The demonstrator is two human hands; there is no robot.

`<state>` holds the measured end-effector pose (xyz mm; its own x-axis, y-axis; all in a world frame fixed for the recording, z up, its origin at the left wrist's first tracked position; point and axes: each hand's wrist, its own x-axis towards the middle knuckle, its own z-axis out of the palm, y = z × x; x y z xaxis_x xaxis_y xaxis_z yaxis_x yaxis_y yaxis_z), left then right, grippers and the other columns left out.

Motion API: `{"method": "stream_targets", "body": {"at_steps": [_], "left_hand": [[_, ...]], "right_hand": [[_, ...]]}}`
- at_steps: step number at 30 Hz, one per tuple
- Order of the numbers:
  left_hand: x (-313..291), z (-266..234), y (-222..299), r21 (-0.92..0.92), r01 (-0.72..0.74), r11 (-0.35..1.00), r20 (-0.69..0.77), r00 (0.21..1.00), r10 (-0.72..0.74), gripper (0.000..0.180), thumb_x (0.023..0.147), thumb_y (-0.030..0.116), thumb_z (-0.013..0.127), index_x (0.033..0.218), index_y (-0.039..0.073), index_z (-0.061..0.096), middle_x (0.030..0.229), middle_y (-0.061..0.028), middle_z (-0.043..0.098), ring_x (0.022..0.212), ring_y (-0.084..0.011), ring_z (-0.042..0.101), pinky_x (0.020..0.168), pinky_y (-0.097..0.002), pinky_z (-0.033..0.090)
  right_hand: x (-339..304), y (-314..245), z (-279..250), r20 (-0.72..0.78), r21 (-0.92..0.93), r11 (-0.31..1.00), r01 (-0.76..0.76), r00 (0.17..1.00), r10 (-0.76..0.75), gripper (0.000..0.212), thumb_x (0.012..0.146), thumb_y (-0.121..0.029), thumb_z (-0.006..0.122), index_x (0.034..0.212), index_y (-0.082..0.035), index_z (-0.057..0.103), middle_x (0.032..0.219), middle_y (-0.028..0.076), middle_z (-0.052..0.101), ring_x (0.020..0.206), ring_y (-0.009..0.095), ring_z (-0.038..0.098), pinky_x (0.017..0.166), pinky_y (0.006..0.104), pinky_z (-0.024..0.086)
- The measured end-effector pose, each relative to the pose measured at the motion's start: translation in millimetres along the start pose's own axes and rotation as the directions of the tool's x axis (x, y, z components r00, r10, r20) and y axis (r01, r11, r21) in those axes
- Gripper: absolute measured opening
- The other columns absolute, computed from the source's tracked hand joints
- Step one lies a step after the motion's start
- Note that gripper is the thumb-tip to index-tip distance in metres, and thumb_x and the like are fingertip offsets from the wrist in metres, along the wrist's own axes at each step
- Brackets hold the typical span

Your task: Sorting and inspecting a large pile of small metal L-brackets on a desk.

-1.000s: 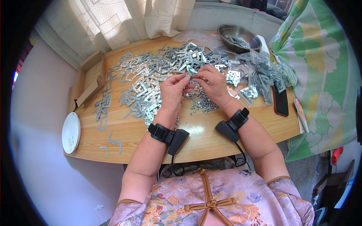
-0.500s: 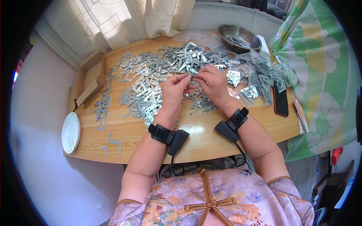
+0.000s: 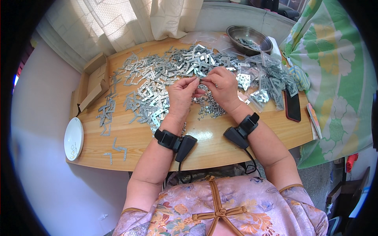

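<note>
Black wrist devices (image 3: 185, 148) strapped on, a person works at a wooden table (image 3: 220, 151). The left hand (image 3: 182, 94) and right hand (image 3: 223, 88) meet, thumbs pressed to fingers, closed about a small part (image 3: 200, 79) too tiny to identify, apparently pinched at the tips for fine control. Small metal fasteners (image 3: 209, 108) lie between the wrists, likely for easy reach. Beyond and leftward spread flat, grey, L-shaped brackets (image 3: 147, 92), holed and glinting. Farther back, a metal bowl (image 3: 260, 38) contains grey pieces.
</note>
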<state>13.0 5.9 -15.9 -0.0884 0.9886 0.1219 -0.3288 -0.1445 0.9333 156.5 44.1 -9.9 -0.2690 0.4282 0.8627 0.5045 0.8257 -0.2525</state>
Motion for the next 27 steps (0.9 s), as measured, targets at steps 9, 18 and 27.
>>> {"method": "stream_targets", "body": {"at_steps": [9,18,27], "left_hand": [[-1,-2,2,-0.005,-0.005,1.000,0.056,0.998,0.005,0.016,0.082,0.012,0.061,0.094,0.001,0.062,0.076,-0.0056,0.063,0.061,-0.0122,0.061,0.053,-0.0207,0.049],[-4,4,6,-0.018,-0.040,0.999,0.039,0.998,0.041,0.017,0.083,0.012,0.060,0.096,0.001,0.061,0.079,-0.0065,0.063,0.065,-0.0128,0.062,0.056,-0.0210,0.049],[-7,15,0,0.041,-0.241,0.970,-0.002,0.970,0.242,0.016,0.084,0.008,0.058,0.097,-0.001,0.061,0.082,-0.0074,0.063,0.071,-0.0147,0.063,0.062,-0.0225,0.051]], "right_hand": [[-6,13,2,0.384,0.526,0.586,-0.616,0.787,0.483,0.012,0.070,-0.009,0.070,0.079,-0.006,0.063,0.079,0.002,0.057,0.074,0.010,0.052,0.062,0.0246,0.041],[-7,7,6,0.565,0.688,0.118,-0.716,0.631,0.532,0.029,0.078,-0.015,0.067,0.100,-0.001,0.055,0.089,0.003,0.058,0.082,0.009,0.053,0.074,0.0221,0.041],[-12,8,14,0.694,0.667,-0.244,-0.704,0.468,0.547,0.020,0.078,-0.023,0.067,0.085,-0.008,0.056,0.070,-0.003,0.054,0.061,0.007,0.047,0.057,0.0195,0.036]]}}
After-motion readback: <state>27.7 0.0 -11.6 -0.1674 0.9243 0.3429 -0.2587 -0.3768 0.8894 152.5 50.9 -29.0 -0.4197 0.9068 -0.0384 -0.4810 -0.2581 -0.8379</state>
